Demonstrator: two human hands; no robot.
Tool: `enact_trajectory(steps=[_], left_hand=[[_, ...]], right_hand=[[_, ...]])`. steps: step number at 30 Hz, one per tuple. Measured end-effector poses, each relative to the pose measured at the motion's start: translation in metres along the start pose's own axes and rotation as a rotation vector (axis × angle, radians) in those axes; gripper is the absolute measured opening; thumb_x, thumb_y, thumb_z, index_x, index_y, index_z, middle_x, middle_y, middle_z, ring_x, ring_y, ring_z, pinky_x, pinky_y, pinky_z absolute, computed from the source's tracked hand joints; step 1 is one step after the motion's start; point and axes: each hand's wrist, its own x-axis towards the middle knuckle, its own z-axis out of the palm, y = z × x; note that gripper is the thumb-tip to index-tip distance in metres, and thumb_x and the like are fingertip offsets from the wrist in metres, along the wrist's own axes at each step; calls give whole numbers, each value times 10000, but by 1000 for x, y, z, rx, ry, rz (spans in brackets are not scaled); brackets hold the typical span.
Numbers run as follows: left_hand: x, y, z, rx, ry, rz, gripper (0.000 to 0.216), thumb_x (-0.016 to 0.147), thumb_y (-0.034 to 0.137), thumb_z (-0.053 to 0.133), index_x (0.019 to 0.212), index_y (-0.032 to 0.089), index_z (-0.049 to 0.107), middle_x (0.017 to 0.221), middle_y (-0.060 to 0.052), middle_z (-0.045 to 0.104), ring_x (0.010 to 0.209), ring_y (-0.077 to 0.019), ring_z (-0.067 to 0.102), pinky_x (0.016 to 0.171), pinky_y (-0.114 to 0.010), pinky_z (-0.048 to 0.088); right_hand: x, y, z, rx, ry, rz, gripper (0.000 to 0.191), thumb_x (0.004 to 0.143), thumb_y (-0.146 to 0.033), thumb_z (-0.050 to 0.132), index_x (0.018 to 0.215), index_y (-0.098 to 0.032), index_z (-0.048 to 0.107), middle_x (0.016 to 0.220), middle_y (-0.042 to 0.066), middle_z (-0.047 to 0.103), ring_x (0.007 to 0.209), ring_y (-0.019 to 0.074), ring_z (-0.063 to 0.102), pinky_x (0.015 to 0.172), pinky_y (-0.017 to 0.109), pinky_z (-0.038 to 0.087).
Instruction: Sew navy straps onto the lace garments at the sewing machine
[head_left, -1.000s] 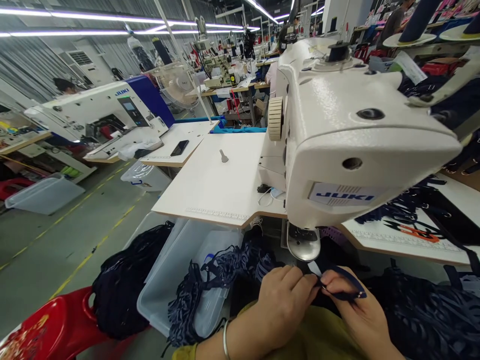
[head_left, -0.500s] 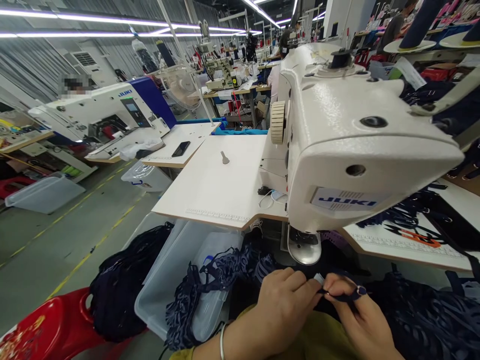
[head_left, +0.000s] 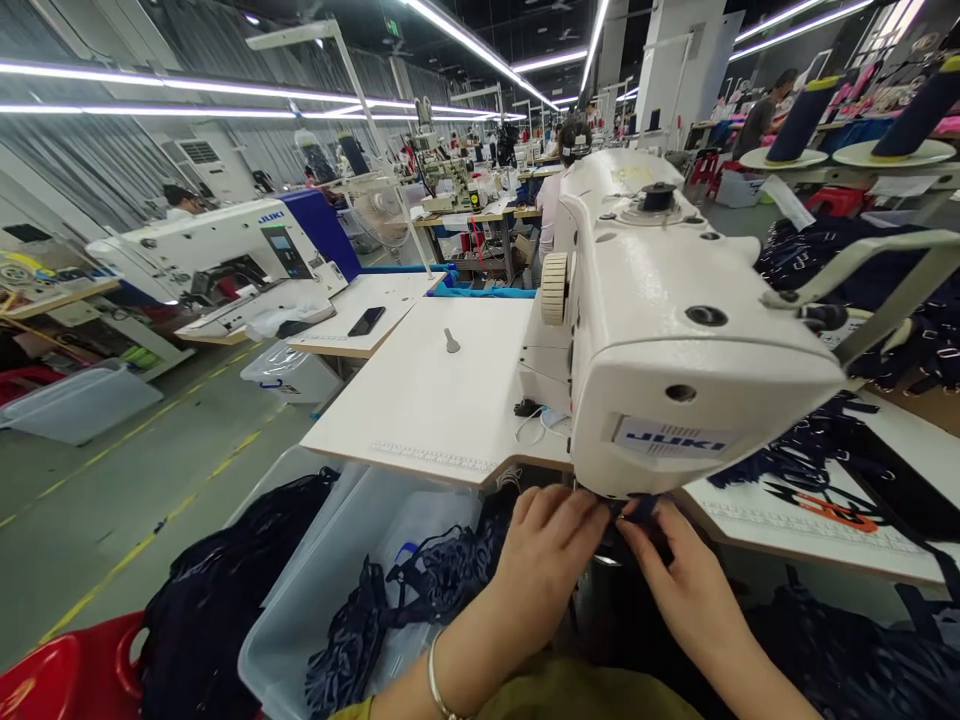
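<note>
Navy strap (head_left: 642, 508) partly hidden

Free room is above the flat white tabletop (head_left: 435, 395) at left; the bulky white sewing-machine head (head_left: 660, 310) obstructs the right.

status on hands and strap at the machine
Right hand holding navy strap. Left hand close beside it, grip unclear. Sewing machine close above, partly blocking view.
</note>
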Motion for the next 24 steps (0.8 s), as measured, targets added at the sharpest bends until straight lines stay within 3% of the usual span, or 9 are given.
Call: enact_trajectory(steps=[3,7,12,18,24], left_hand=[[-9,4,1,23,-42,199,362,1011,150,326,1322,131,510,1244,-62,622,1149,-175,520,962,-327,373],[-20,13,2,86,-72,144,392,989,191,384,1366,157,486,1355,-28,560,1251,-183,451,992,-336,331],[-26,16,10,184,-32,135,333,951,279,512,1277,254,575,1368,16,546,1240,-199,461,948,-341,337],[-18,18,16,232,-22,80,300,945,271,531,1236,244,599,1295,-25,590,1211,-209,492,897,-324,349],[-8,20,22,220,62,0,285,950,345,534,1191,222,622,1240,-24,615,1167,-198,511,896,-335,307]], right_hand=[[0,2,4,25,13,23,214,891,-432,497,924,-235,575,871,46,632,828,219,630,725,336,524],[3,3,3,145,24,81,250,847,-463,578,929,-228,554,760,9,593,703,181,607,646,288,532],[15,9,-1,381,-51,167,358,875,-468,568,1146,-234,559,1008,58,672,1003,207,638,881,312,526],[39,17,-6,70,-34,17,279,849,-367,510,998,-199,677,941,83,722,980,275,646,897,421,505],[54,22,-3,-94,28,-170,234,810,-266,482,878,-208,698,927,97,749,949,289,676,824,397,543]])
